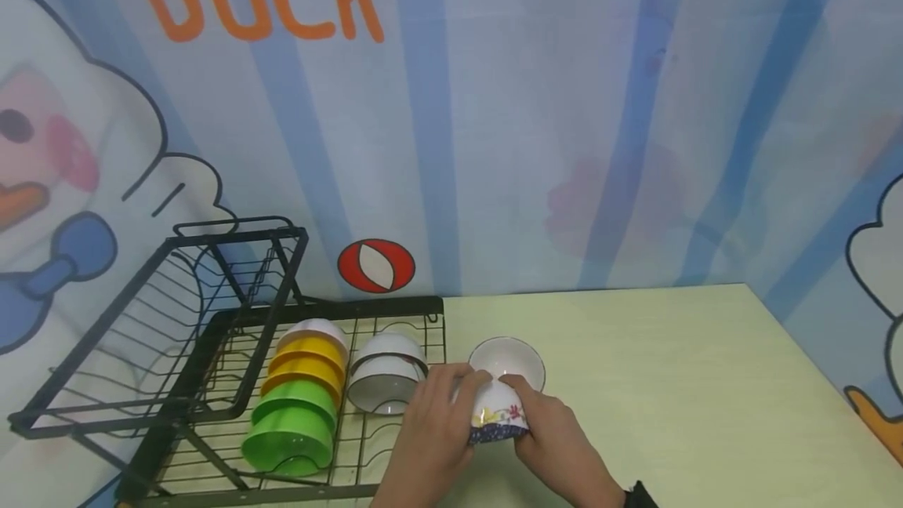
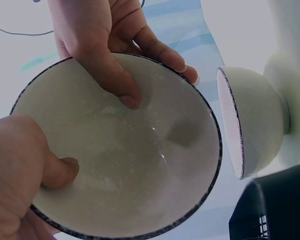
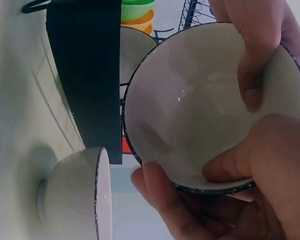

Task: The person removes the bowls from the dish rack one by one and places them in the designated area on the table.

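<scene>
Both hands hold one white bowl [image 1: 497,406] in front of the body, tipped with its mouth downward. Flowers and a dark blue speckled band decorate its outside. My left hand [image 1: 439,410] grips one side, and my right hand [image 1: 553,429] grips the opposite side. In the left wrist view, both thumbs press on the plain white inside of the bowl [image 2: 125,165], while the other fingers wrap behind the dark rim. A second white bowl [image 1: 515,355] stands upright on the table just behind the held one, partly hidden by it.
A black dish rack [image 1: 381,306] with a raised side basket [image 1: 106,335] occupies the left. One row holds green bowls [image 1: 285,445], yellow bowls [image 1: 306,347] and a white bowl [image 1: 317,326]. Beside it sit two tilted white bowls [image 1: 381,390]. The pale table [image 1: 677,390] extends right, below a printed curtain.
</scene>
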A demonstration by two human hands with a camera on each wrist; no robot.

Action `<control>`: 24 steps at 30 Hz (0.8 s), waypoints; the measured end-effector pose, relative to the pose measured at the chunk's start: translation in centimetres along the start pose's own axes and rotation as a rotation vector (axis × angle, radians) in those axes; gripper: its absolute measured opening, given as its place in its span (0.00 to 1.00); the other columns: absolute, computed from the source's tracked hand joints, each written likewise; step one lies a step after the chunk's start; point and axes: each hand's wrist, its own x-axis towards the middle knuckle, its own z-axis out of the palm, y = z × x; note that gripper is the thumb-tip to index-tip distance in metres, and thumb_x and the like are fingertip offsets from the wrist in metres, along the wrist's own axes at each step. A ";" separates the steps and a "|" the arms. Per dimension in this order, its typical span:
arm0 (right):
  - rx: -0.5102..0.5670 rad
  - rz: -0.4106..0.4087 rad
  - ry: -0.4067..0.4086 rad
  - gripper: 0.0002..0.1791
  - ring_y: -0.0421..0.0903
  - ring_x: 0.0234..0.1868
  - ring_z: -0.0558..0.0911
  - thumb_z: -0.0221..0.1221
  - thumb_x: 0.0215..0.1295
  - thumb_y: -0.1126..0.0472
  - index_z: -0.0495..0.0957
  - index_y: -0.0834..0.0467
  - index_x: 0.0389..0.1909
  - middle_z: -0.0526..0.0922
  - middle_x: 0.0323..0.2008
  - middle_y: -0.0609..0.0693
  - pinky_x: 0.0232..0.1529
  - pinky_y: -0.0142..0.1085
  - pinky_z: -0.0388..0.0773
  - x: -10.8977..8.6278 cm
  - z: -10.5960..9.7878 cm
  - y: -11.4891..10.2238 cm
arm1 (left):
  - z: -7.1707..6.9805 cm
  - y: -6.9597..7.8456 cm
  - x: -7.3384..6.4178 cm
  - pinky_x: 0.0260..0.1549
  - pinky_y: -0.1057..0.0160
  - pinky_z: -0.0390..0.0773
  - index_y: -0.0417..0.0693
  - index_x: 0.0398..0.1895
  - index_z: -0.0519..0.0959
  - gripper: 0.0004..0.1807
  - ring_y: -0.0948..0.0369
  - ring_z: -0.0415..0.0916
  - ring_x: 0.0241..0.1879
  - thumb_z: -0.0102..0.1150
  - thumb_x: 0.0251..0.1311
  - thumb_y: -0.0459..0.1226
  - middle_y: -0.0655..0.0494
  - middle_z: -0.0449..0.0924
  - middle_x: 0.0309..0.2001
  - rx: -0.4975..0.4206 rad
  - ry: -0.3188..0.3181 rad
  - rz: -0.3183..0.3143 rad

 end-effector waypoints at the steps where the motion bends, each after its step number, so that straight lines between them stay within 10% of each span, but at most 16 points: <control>1: -0.005 0.004 0.008 0.31 0.35 0.25 0.71 0.57 0.44 0.78 0.75 0.55 0.53 0.86 0.32 0.50 0.27 0.30 0.73 0.0 0.0 0.0 | 0.0 0.0 0.0 0.42 0.61 0.83 0.50 0.51 0.78 0.39 0.58 0.76 0.46 0.73 0.25 0.23 0.54 0.77 0.47 -0.002 0.000 0.000; 10: 0.036 0.038 -0.020 0.28 0.35 0.24 0.70 0.55 0.47 0.78 0.76 0.53 0.50 0.86 0.31 0.50 0.26 0.29 0.71 -0.1 -0.2 0.3 | 0.1 0.1 0.0 0.43 0.61 0.83 0.49 0.55 0.76 0.37 0.58 0.77 0.46 0.73 0.33 0.24 0.54 0.77 0.46 0.006 -0.026 -0.002; 15: 0.071 0.055 -0.044 0.26 0.34 0.25 0.71 0.57 0.50 0.76 0.76 0.53 0.50 0.87 0.33 0.50 0.27 0.29 0.72 -0.1 -0.2 0.7 | -0.6 -0.3 -0.3 0.43 0.59 0.82 0.52 0.62 0.72 0.40 0.57 0.75 0.51 0.78 0.42 0.42 0.52 0.76 0.52 0.058 -0.133 -0.038; 20: 0.119 0.110 -0.065 0.15 0.32 0.20 0.73 0.55 0.62 0.71 0.74 0.55 0.48 0.84 0.25 0.48 0.20 0.27 0.69 0.0 0.0 1.0 | -1.5 -1.1 -0.4 0.44 0.53 0.81 0.55 0.64 0.69 0.43 0.56 0.73 0.56 0.55 0.54 0.72 0.53 0.75 0.56 0.099 -0.282 -0.115; 24: 0.182 0.182 -0.105 0.09 0.33 0.16 0.75 0.50 0.69 0.69 0.71 0.59 0.47 0.82 0.20 0.46 0.15 0.26 0.68 0.3 0.3 1.2 | -1.7 -1.7 -0.3 0.47 0.51 0.80 0.55 0.62 0.72 0.42 0.53 0.73 0.56 0.49 0.55 0.73 0.52 0.76 0.56 0.110 -0.310 -0.147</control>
